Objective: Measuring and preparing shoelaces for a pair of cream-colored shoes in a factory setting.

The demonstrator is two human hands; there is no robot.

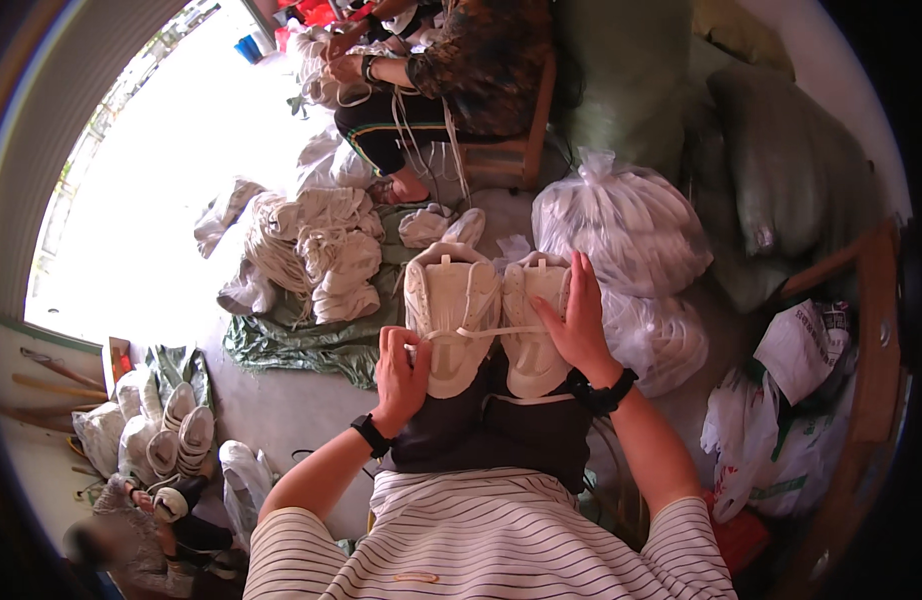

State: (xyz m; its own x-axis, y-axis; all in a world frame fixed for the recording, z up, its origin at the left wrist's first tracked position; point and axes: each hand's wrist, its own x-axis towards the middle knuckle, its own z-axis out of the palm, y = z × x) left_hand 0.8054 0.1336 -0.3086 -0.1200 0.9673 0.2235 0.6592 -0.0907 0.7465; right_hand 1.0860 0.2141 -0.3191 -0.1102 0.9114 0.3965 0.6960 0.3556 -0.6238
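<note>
Two clear plastic sacks [621, 225] stuffed with white goods bulge just beyond and to the right of the pair of white shoes [486, 315], the upper sack knotted at its top. A heap of loose white laces and cloth [316, 250] lies on a green sheet [301, 340] to the left of the shoes. Past the shoes, another person [461, 70] sits on a wooden chair, hands busy with white laces. More white shoes [176, 435] stand in a row far to the lower left of the pair.

The pair of white shoes rests on the wearer's lap, side by side and touching, soles up and toes pointing away. A white lace [486, 331] runs across both soles.

The right hand [576, 320] lies flat and open on the right shoe's sole, fingers stretched forward, pressing it down with the thumb reaching onto the lace. The left hand [401, 370] sits at the near left edge of the left shoe, fingers curled shut, pinching the lace end against the sole. Each wrist carries a dark band.
</note>
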